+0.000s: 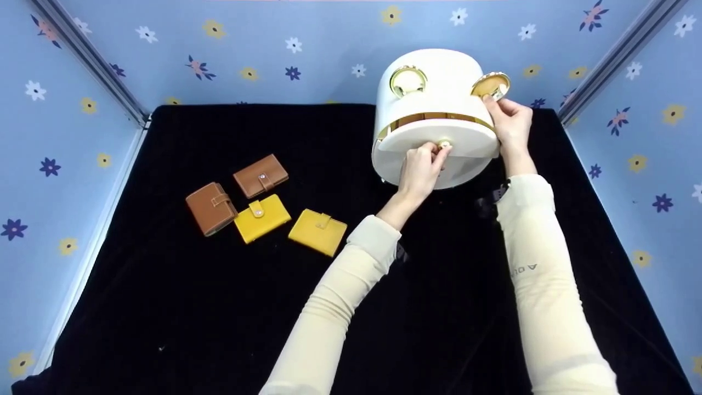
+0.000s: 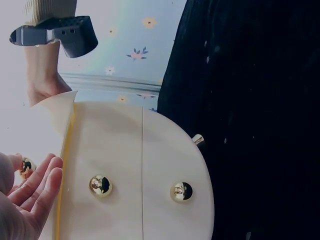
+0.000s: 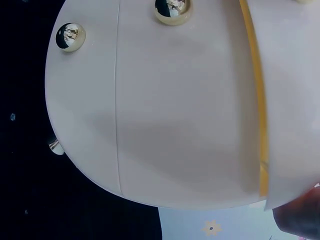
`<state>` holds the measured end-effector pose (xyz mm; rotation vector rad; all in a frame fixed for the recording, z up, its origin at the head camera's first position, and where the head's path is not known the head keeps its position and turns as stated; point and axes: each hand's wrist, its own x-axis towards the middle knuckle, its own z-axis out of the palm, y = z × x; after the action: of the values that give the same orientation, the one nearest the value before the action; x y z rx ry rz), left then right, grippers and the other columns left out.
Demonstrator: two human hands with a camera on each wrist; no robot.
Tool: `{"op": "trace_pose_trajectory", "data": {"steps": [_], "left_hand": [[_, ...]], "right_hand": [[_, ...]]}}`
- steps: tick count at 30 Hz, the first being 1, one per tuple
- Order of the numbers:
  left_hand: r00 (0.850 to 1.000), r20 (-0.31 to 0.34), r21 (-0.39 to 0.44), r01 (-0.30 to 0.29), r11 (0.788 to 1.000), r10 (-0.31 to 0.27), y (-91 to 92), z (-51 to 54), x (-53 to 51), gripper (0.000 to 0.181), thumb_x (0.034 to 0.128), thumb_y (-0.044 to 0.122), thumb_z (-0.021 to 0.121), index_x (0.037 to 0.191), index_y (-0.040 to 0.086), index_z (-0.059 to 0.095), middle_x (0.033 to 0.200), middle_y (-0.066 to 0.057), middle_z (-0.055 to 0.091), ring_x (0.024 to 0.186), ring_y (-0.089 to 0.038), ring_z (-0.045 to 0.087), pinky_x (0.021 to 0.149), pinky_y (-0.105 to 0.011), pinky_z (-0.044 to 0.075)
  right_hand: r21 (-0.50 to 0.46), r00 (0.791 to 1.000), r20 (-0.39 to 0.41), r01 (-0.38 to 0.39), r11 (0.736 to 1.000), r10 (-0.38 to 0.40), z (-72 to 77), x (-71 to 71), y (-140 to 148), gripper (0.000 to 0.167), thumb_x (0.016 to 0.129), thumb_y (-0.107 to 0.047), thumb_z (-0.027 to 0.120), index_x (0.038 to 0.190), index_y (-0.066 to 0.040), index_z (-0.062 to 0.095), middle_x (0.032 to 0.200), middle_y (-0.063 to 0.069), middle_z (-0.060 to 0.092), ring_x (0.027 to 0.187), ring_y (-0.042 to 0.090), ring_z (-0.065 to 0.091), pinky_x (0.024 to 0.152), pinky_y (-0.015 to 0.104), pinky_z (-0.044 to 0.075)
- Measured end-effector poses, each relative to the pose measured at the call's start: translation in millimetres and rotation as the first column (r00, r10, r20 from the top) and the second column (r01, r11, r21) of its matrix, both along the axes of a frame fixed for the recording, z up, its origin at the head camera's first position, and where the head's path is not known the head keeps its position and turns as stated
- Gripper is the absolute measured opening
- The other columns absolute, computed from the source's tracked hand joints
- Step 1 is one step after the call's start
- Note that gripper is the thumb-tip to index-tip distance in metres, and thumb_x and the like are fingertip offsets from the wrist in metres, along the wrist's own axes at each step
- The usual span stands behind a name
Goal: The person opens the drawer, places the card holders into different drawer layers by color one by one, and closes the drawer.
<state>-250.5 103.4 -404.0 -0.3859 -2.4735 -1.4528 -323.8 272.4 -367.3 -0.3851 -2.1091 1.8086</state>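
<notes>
A white rounded cabinet (image 1: 395, 109) with gold-rimmed round ears stands at the back right of the black cloth. Its top drawer (image 1: 406, 135) is pulled partly out, showing a narrow gold-brown gap above the front. My left hand (image 1: 418, 170) pinches the gold knob (image 1: 445, 144) on that drawer between thumb and fingers. At the cabinet's right side, my right hand (image 1: 514, 125) grips the lower edge of the right ear (image 1: 492, 85). In the left wrist view, two lower drawers, each with a gold knob (image 2: 101, 186), sit closed. Only a dark bit of my right hand shows in the right wrist view.
Two brown wallets (image 1: 262, 176) (image 1: 211, 208) and two yellow wallets (image 1: 263, 218) (image 1: 318, 231) lie on the black cloth (image 1: 219, 312) to the left. Blue flowered panels (image 1: 329, 52) enclose the back and sides. A small foot (image 2: 198, 139) juts from the cabinet's base.
</notes>
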Motion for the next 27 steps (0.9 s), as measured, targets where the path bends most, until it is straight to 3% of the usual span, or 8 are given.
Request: {"op": "trace_pose_trajectory", "data": {"steps": [14, 27], "left_hand": [[0.996, 0.039, -0.095, -0.079, 0.992, 0.083, 0.8, 4.9, -15.6, 0.033, 0.0882, 0.034, 0.052, 0.070, 0.008, 0.060, 0.060, 0.003, 0.062, 0.053, -0.006, 0.057, 0.052, -0.018, 0.042], [0.996, 0.047, -0.083, -0.074, 0.994, 0.078, 1.2, 4.2, -17.6, 0.034, 0.0876, 0.036, 0.052, 0.071, 0.008, 0.059, 0.059, 0.003, 0.060, 0.054, -0.008, 0.056, 0.054, -0.020, 0.043]], "right_hand": [[-0.034, 1.000, -0.026, 0.000, 0.999, -0.001, -1.4, 1.4, -1.8, 0.012, 0.072, -0.023, 0.074, 0.073, -0.010, 0.072, 0.063, -0.004, 0.061, 0.053, 0.007, 0.051, 0.052, 0.018, 0.042], [-0.054, 1.000, 0.006, -0.002, 0.999, 0.002, 0.5, 2.0, -1.4, 0.021, 0.071, -0.025, 0.074, 0.083, -0.008, 0.072, 0.073, -0.002, 0.063, 0.062, 0.009, 0.055, 0.058, 0.019, 0.044]]}}
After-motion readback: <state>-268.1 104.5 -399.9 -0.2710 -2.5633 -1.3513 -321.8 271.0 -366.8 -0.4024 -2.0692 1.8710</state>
